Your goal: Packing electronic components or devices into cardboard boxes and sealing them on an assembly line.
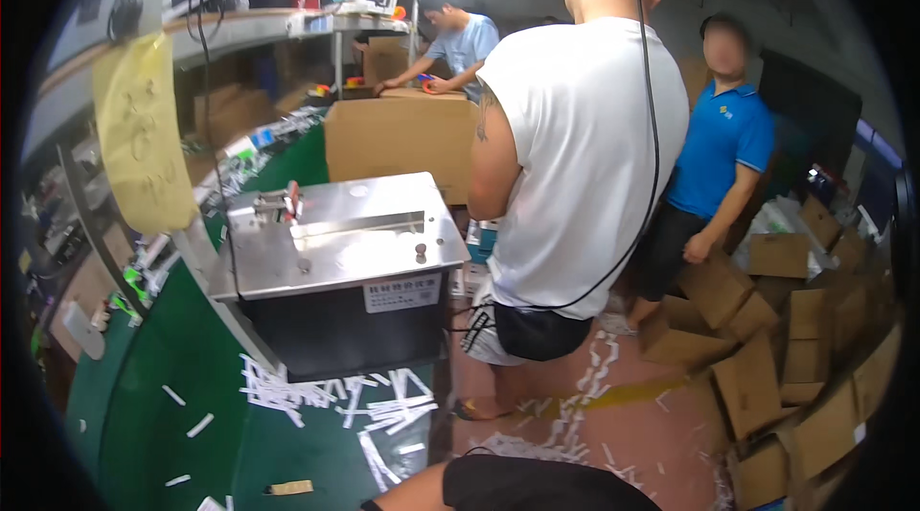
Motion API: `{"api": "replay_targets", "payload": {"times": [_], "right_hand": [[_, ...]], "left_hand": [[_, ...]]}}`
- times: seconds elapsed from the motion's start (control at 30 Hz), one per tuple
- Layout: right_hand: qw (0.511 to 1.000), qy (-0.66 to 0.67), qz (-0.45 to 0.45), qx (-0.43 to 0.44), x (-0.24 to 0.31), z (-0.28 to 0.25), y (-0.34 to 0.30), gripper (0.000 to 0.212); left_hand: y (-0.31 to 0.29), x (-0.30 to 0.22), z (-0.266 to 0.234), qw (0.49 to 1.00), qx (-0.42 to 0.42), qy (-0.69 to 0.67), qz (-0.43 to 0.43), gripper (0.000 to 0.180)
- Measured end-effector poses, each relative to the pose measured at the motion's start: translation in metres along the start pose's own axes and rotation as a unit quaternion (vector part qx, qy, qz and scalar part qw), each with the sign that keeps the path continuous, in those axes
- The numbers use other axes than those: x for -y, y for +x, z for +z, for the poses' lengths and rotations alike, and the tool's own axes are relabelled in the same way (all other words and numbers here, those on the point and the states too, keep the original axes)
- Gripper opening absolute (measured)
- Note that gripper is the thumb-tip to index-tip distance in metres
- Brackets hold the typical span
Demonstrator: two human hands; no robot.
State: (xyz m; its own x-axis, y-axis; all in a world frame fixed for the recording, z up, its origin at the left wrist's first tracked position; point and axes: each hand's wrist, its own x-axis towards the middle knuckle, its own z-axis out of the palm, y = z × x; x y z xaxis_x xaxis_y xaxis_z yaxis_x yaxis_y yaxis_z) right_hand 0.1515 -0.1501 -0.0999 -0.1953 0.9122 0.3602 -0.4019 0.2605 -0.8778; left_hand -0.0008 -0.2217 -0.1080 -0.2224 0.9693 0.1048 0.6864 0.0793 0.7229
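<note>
Neither of my hands shows. At the lower edge, bare skin and black cloth (537,484) come into view; whether this is my arm or leg I cannot tell. Ahead on the green work surface (158,386) stands a machine with a shiny metal top (369,257) and a dark body (345,334). A small red-and-metal clamp-like fitting (289,202) sits on its top, beside a long slot (359,225). White paper strips (287,396) lie heaped at the machine's base. A small tan piece (289,488) lies closer to me.
A person in a white sleeveless top (585,166) stands right of the machine, back toward me. Beyond are a person in blue (721,142) and another handling a carton at the back. A large carton (398,142) stands behind the machine. Cardboard boxes (747,391) pile up at right.
</note>
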Motion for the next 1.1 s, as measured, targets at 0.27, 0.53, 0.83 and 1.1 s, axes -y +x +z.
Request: {"api": "replay_targets", "payload": {"times": [0.27,0.53,0.83,1.1], "right_hand": [[0.952,-0.244,-0.184,0.027,-0.049,-0.008,0.006,0.066],[0.957,-0.172,-0.2,0.123,-0.019,-0.013,-0.005,0.077],[0.971,-0.123,-0.165,0.125,0.004,-0.013,-0.007,0.084],[0.959,-0.206,-0.164,0.108,-0.018,-0.02,-0.018,0.068]], "left_hand": [[-0.005,0.074,0.03,0.977,-0.036,-0.051,0.203,0.052],[-0.013,0.016,0.022,0.982,-0.01,-0.133,0.135,0.05],[-0.004,0.003,0.026,0.964,-0.012,-0.225,0.139,0.054],[-0.011,0.011,0.034,0.935,-0.008,-0.343,0.089,0.046]]}}
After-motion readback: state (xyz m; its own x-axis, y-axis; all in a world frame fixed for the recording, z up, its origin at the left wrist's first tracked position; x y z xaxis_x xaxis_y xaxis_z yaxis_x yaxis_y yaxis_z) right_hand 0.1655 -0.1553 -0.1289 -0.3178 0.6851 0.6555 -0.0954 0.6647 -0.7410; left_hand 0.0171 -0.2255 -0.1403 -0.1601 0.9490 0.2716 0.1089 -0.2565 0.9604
